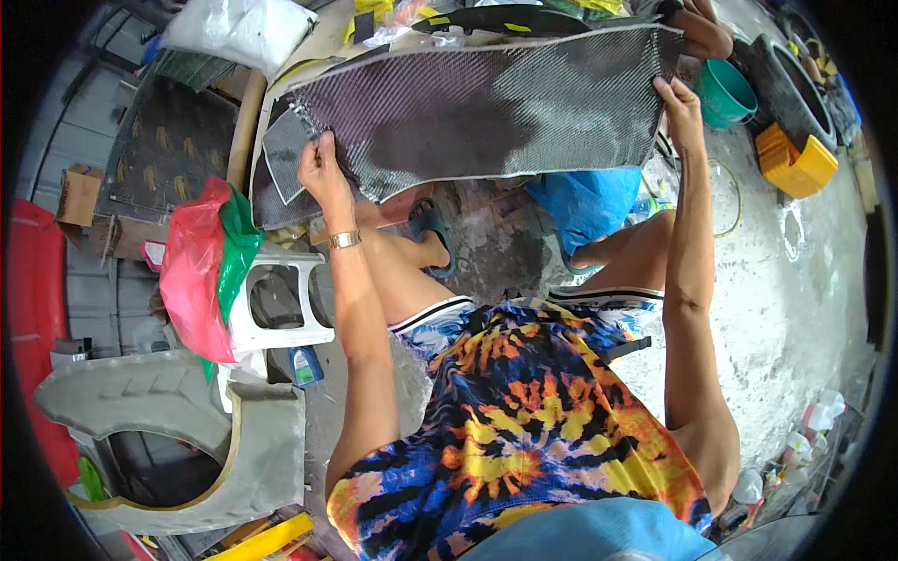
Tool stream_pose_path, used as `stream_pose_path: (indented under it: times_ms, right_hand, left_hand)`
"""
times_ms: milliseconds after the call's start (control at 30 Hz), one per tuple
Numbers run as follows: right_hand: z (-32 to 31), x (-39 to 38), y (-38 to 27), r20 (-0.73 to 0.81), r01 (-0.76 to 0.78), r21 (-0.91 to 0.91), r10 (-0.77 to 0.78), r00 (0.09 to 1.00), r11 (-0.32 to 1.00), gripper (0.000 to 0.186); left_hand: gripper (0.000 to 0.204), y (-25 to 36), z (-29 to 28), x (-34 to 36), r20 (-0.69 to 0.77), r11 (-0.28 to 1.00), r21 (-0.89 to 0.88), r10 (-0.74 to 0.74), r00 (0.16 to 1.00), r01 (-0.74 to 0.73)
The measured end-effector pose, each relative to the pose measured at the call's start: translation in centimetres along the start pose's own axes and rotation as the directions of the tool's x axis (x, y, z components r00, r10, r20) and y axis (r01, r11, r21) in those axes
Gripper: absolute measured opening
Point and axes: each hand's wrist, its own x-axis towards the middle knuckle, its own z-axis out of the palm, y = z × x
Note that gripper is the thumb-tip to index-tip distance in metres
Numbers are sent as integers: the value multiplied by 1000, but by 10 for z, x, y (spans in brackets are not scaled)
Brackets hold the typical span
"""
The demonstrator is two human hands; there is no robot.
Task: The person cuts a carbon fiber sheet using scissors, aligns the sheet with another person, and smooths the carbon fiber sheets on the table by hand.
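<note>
A wide strip of dark woven fabric [486, 112], like carbon-fibre cloth, stretches between my two hands across the top of the view, with pale edges and some fraying at the left end. My left hand [323, 173] pinches that left end near its lower corner. My right hand [681, 112] grips the right end. A smaller grey woven piece [285, 159] lies behind the left end. Below the strip are my legs and a crumpled blue plastic bag [580, 210].
A white plastic chair [299, 327] with red and green bags [196, 271] stands left. A grey moulded panel [122, 393] lies lower left. Right are a teal bucket [725, 93], yellow plastic pieces [795, 164] and a tyre-like object [795, 89]. Another person's arm [702, 28] shows at top right.
</note>
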Motion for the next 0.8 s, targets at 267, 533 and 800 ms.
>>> stream_pose_path:
  times_ms: [267,533,800]
  right_hand:
    - [-26,20,-38,62,-169,-118,177,982,978,21]
    - [-6,9,-51,66,-119,-265,141,988,957,31]
    - [-15,4,-18,23,-198,-231,209,978,953,19]
  left_hand:
    - [23,2,17,14,23,995,-83,55,998,-53]
    - [23,4,16,8,5,996,-90,27,1000,-26]
    - [30,-15,17,-4,61,992,-120,40,997,-32]
